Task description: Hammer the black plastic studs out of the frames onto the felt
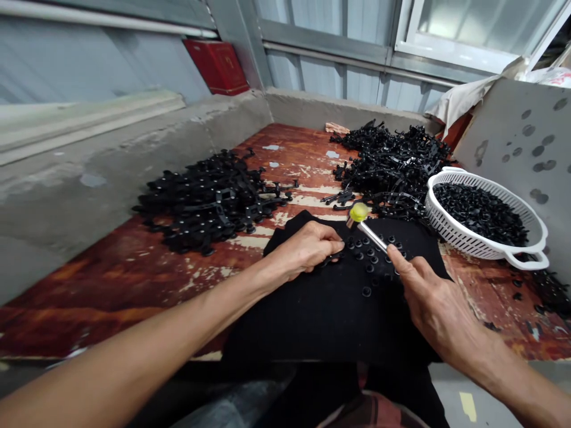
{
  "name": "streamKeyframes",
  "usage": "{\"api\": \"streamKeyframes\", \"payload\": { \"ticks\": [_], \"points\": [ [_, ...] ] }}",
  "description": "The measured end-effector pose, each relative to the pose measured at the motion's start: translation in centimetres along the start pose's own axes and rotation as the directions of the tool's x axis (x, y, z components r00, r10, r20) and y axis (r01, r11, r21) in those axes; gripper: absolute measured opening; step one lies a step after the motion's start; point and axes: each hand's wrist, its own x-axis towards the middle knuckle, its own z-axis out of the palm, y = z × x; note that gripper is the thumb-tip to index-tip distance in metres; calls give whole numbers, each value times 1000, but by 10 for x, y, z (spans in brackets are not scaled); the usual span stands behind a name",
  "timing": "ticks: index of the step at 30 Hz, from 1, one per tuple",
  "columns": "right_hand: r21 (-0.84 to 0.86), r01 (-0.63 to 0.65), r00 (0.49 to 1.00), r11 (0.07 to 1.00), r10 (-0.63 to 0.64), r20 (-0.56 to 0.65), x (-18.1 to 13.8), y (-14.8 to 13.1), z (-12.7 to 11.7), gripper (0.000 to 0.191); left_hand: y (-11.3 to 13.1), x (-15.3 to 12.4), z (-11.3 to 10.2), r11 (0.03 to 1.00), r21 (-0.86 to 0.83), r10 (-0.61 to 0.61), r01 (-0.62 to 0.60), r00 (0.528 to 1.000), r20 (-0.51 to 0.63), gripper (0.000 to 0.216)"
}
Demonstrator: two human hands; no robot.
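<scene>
Where the head view looks down over both forearms, the left hand (307, 249) lies on a black cloth (321, 315) spread over the near edge of the worn red-brown surface (134, 279). Its fingers (332, 244) are drawn together, pinching a small black part (331, 259) against the cloth. The right hand (428, 297) comes in from the lower right. Its fingers (399, 261) are pressed around the metal shaft of a small hammer (371, 236), with the forefinger laid along it. The hammer slants away from the hand, and its yellow-green head sits over the far edge of the cloth (whether it touches the cloth I cannot tell). Round black studs (368, 267) lie scattered on the cloth between the two hands, just beside the fingertips. To the right a white basket (439, 220) stands on the surface, filled with small black pieces. Behind it is a right pile of black plastic frames (392, 163), and a left pile of the same frames (209, 199) lies beyond the left hand. A red box (217, 65) leans against the wall at the back.
</scene>
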Motion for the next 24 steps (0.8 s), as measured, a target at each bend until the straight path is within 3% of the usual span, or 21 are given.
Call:
{"api": "streamKeyframes", "payload": {
  "ticks": [4,9,13,15,19,24],
  "points": [
    [-52,-5,999,999,6,32,-1,-1,-3,62,1,4,-3,998,52,-18,17,999,28,13],
    [59,26,992,998,-19,-123,-5,-3,-5,61,8,0,-5,998,67,10,-12,999,35,11],
    [-59,21,1000,998,-21,-8,-6,-3,-3,59,6,0,-6,995,99,23,-26,999,29,11],
    [-37,20,1000,999,-19,22,-6,-3,-3,58,4,1,-6,994,107,10,-12,1000,18,11],
    [99,43,990,994,-29,-140,-8,-5,-6,63,0,3,-6,998,60,21,-23,999,32,12],
    [-46,12,996,999,-8,86,-4,-5,-10,62,-3,3,-4,998,66,5,-6,1000,18,12]
  ]
}}
